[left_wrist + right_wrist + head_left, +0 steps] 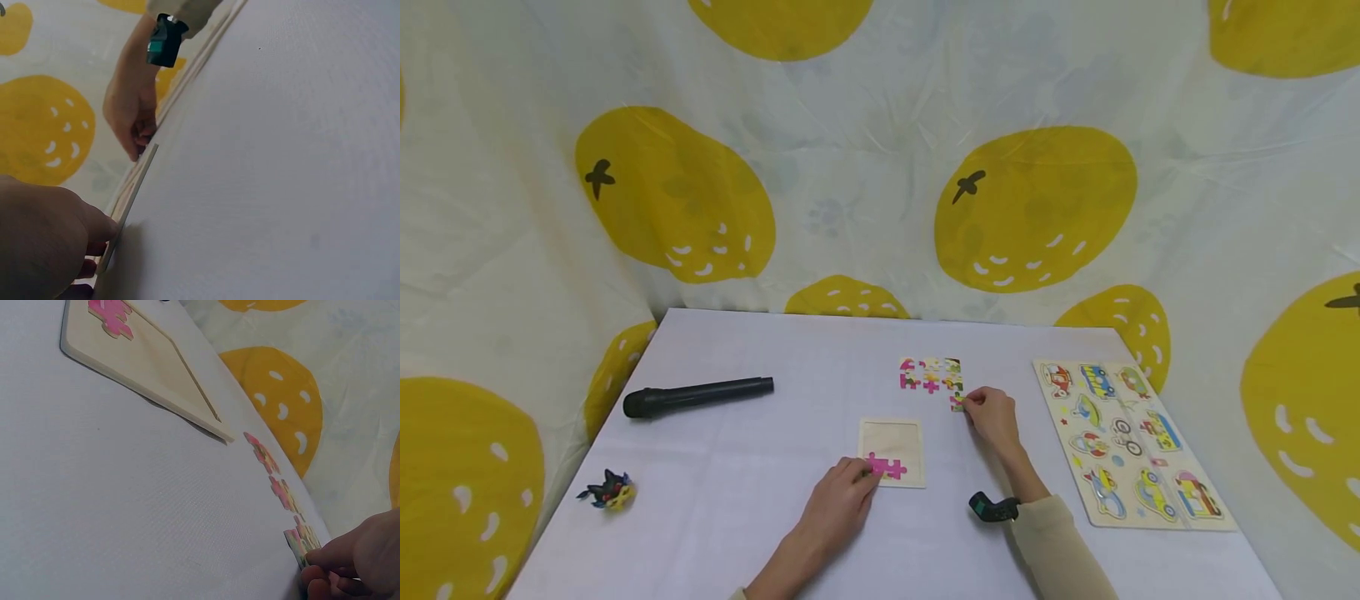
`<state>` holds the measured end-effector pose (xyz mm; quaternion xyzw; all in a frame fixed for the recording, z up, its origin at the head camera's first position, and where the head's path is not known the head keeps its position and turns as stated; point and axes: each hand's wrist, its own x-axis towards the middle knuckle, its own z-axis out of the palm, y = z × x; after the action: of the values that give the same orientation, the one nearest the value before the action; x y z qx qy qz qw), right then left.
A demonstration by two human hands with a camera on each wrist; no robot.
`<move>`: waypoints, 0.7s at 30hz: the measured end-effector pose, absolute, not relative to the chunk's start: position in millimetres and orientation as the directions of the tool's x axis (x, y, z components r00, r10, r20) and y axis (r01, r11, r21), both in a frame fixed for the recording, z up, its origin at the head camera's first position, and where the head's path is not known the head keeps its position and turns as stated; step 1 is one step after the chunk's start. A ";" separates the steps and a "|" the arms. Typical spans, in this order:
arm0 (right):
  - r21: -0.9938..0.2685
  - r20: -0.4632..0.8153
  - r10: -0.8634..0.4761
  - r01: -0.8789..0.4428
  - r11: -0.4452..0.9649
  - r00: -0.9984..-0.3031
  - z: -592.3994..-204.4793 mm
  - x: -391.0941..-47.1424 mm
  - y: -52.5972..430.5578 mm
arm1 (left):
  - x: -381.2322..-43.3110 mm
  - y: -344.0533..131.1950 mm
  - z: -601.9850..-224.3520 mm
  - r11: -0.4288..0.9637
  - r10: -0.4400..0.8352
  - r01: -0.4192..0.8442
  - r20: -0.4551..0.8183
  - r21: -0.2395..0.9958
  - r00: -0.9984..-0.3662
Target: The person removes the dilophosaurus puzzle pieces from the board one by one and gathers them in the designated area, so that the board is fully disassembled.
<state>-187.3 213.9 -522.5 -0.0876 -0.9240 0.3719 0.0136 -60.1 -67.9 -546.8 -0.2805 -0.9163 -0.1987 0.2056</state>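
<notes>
A shallow wooden puzzle tray [890, 422] lies on the table with joined pink jigsaw pieces [892, 468] along its near side. My left hand [841, 500] grips the tray's near left corner, thumb against its edge in the left wrist view. Beyond the tray, my right hand [996, 421] pinches a green and pink jigsaw piece [957, 403] between thumb and fingers. That piece is just below the right column of several loose pieces [931, 375], laid out in columns. In the right wrist view the fingers [328, 556] partly cover the pinched piece.
To the right lies a wooden vehicle puzzle board [1135, 446]. A black microphone [698, 397] lies at the left, with a small black and yellow figurine [609, 490] nearer. A dark device [993, 507] is on the right wrist. A fruit-print curtain [865, 167] hangs behind the table.
</notes>
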 end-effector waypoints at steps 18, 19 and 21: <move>-0.686 0.043 0.102 0.045 0.726 -0.994 -501.5 -158.8 180.8 | -59.4 -73.0 -543.4 0.748 0.443 0.591 0.436 0.302 -0.783; -0.680 0.039 0.092 0.041 0.732 -0.995 -501.4 -156.1 178.0 | -59.8 -73.0 -544.1 0.746 0.443 0.595 0.445 0.299 -0.778; -0.666 0.042 0.068 0.023 0.746 -0.997 -500.9 -150.6 172.3 | -60.7 -72.8 -545.8 0.743 0.441 0.602 0.463 0.293 -0.769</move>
<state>-150.6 172.3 -500.9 -0.0244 -0.9337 0.3557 0.0319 -60.7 -72.8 -545.8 -0.2848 -0.9150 -0.2176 0.1853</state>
